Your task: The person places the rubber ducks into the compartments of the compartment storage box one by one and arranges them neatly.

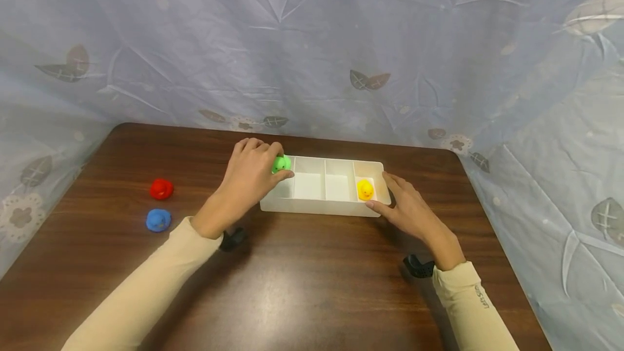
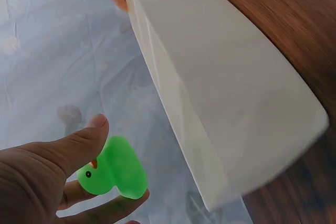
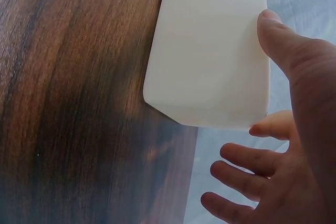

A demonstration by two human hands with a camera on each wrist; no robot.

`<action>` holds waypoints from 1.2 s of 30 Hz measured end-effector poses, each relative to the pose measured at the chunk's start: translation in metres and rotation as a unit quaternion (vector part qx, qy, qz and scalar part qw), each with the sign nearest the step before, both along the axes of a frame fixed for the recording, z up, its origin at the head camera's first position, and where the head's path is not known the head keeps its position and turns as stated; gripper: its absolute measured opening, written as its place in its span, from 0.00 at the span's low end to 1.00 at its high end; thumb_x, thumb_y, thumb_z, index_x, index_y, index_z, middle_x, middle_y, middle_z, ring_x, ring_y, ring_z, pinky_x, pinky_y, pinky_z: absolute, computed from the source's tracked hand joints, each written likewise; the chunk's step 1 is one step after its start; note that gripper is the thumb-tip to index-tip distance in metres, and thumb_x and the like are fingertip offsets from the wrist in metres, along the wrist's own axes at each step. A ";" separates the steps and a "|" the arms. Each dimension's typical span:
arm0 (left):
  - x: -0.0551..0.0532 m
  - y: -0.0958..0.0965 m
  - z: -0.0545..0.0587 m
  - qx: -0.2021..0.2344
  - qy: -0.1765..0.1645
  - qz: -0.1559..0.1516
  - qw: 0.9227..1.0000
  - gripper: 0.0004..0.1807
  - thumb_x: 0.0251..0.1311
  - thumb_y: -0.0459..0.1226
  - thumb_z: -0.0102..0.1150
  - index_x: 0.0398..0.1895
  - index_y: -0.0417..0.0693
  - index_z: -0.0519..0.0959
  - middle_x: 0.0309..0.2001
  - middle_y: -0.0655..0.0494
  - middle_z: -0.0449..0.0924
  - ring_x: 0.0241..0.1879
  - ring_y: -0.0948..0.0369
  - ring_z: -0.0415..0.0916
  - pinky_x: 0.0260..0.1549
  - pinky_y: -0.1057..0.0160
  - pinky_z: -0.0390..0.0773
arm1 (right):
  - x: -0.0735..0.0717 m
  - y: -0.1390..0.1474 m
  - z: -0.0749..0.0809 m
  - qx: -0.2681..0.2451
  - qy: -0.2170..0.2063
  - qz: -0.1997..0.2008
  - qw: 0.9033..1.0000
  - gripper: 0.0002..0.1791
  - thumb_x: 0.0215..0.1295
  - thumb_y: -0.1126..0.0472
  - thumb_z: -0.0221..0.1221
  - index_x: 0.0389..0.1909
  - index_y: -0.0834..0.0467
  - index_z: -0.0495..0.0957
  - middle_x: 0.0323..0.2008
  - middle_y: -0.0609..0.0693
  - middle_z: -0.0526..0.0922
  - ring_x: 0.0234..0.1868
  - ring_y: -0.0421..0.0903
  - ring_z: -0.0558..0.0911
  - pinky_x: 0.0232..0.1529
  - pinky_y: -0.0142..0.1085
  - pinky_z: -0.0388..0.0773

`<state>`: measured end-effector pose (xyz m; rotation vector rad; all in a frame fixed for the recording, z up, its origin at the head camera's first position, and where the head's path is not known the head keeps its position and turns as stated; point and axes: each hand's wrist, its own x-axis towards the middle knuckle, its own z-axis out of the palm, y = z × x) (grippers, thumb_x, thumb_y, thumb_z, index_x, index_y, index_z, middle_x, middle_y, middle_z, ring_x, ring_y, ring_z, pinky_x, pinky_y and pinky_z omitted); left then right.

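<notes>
My left hand (image 1: 251,172) pinches a green rubber duck (image 1: 281,164) between thumb and fingers, over the left end of a white divided tray (image 1: 317,207). In the left wrist view the green duck (image 2: 118,169) shows its eye and orange beak, held above the rim level. My right hand (image 1: 409,205) rests at the tray's right end, thumb at the front rim and forefinger by the end wall. The right wrist view shows its other fingers (image 3: 244,156) loosely extended and apart. A yellow rubber duck (image 1: 365,189) sits in the rightmost compartment.
A red rubber duck (image 1: 161,188) and a blue rubber duck (image 1: 158,220) lie on the brown wooden table (image 1: 312,286), left of the tray. Patterned cloth (image 1: 312,58) hangs behind the table and along its sides.
</notes>
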<state>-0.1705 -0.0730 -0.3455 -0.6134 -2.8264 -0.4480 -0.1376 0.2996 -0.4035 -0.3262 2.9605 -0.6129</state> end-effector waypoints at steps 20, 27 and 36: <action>-0.011 0.080 -0.006 -0.043 0.035 -0.079 0.995 0.25 0.63 0.58 0.73 0.47 0.49 0.80 0.38 0.55 0.88 0.59 0.47 0.81 0.69 0.42 0.74 | -0.001 0.001 -0.002 -0.003 -0.001 -0.004 1.000 0.54 0.73 0.33 0.61 0.86 0.61 0.51 0.82 0.70 0.59 0.80 0.74 0.61 0.77 0.71 0.61; -0.012 0.092 -0.018 -0.050 0.026 -0.098 0.994 0.25 0.62 0.58 0.73 0.43 0.48 0.79 0.36 0.54 0.88 0.56 0.46 0.82 0.68 0.41 0.76 | 0.001 0.002 -0.001 -0.004 -0.001 -0.005 1.000 0.54 0.74 0.33 0.61 0.85 0.63 0.51 0.82 0.70 0.59 0.80 0.74 0.61 0.77 0.71 0.62; -0.015 0.112 -0.030 -0.069 0.003 -0.112 0.991 0.26 0.62 0.58 0.74 0.48 0.48 0.82 0.49 0.49 0.92 0.59 0.45 0.82 0.73 0.38 0.73 | 0.002 0.001 -0.001 -0.009 -0.003 0.001 1.000 0.55 0.74 0.33 0.60 0.86 0.61 0.49 0.82 0.70 0.58 0.80 0.74 0.61 0.75 0.73 0.63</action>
